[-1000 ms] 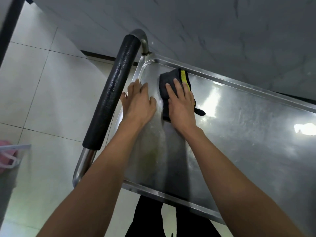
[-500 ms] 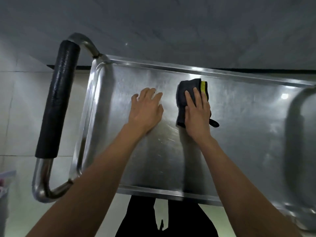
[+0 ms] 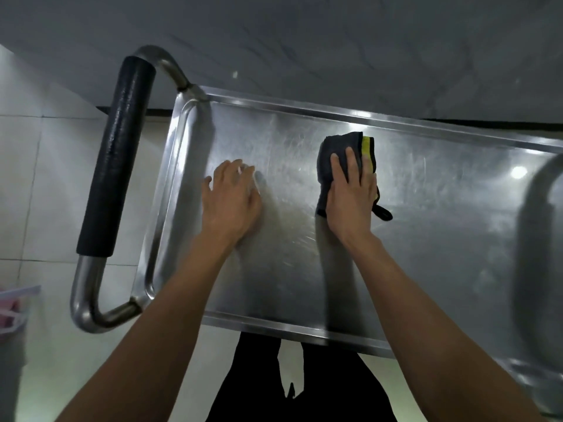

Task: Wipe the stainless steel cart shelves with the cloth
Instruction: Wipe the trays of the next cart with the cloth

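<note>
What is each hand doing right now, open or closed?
Left hand: open, flat on the shelf.
Right hand: open, pressing the cloth.

Dark folded cloth [image 3: 330, 159] – yellow edge, on steel shelf [image 3: 441, 239]

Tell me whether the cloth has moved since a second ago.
Yes. The cloth under the right hand has slid rightward along the shelf, away from the black handle.

Grey marbled wall [image 3: 304, 41] across twelve o'clock, dark skirting [image 3: 105, 108] beneath it. Pale floor tiles [image 3: 45, 184] fill nine o'clock, and a pink object [image 3: 10, 307] peeks in at eight.
</note>
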Tool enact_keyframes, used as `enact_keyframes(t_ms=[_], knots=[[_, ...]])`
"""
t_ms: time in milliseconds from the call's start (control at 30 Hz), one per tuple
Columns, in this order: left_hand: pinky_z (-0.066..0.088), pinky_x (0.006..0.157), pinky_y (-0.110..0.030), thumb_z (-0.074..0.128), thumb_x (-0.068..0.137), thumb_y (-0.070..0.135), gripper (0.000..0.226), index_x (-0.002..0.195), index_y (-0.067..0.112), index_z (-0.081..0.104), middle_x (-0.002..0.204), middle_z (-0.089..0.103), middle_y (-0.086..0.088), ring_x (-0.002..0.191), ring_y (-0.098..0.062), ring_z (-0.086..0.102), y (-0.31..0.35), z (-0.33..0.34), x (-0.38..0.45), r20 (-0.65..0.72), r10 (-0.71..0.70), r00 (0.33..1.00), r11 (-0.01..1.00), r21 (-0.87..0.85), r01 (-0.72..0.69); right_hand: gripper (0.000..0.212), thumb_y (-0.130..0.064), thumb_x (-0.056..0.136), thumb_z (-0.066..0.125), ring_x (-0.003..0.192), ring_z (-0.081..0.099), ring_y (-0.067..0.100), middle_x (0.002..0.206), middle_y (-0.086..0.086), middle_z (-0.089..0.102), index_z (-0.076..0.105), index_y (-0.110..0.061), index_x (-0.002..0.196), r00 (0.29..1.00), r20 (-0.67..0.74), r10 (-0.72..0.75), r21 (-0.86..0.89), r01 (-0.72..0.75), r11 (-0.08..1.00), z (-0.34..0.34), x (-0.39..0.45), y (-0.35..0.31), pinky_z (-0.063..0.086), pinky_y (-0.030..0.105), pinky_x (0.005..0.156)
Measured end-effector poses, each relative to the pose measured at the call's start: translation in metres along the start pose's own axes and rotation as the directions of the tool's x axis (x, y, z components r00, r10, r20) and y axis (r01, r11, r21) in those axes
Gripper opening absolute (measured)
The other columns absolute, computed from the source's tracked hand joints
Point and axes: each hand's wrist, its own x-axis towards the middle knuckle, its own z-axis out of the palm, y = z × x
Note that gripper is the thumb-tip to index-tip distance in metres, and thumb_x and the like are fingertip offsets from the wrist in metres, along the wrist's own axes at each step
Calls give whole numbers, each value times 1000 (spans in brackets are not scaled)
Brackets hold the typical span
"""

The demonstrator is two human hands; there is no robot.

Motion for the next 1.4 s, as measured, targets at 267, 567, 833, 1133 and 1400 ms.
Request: enact_keyframes(t_ms=[267,567,833,1133,1400], knots=[[31,113,-57,48,92,32,54,144,19,43,151,40,-8,142,-32,31,-73,-18,-18,19,-172,985,985,2,172,68,-8,95,55,153,0,31,166,4,11,27,-22,156,983,69,-169,42,166,985,34,-2,-102,12,56,121],[40,111,-46,52,85,7,62,145,11,39,152,40,-8,141,-27,33,-110,-35,-21,20,-284,959,919,-279,278,72,-2,94,52,153,-4,27,166,0,9,25,-26,156,922,158,-353,131,335,933,67,10,-199,4,52,123],[54,89,-47,51,81,14,32,113,16,54,124,58,-3,118,-26,53,-137,-37,-11,-3,-280,960,898,-354,261,59,-5,95,49,153,8,28,163,0,24,41,-25,150,875,137,-465,204,434,877,81,26,-235,10,53,122],[43,106,-48,48,88,22,41,127,12,53,137,49,-9,133,-28,39,-136,-32,-12,1,-161,987,977,-143,159,56,-8,96,50,151,14,28,162,1,26,42,-25,149,885,116,-451,188,426,885,69,4,-183,20,54,119],[32,111,-50,50,93,30,51,142,19,49,154,39,-6,143,-26,30,-34,-11,-9,66,84,994,996,-41,-81,55,-11,99,46,152,10,27,164,0,20,38,-26,151,974,67,-218,171,204,964,33,-28,-80,18,51,121]])
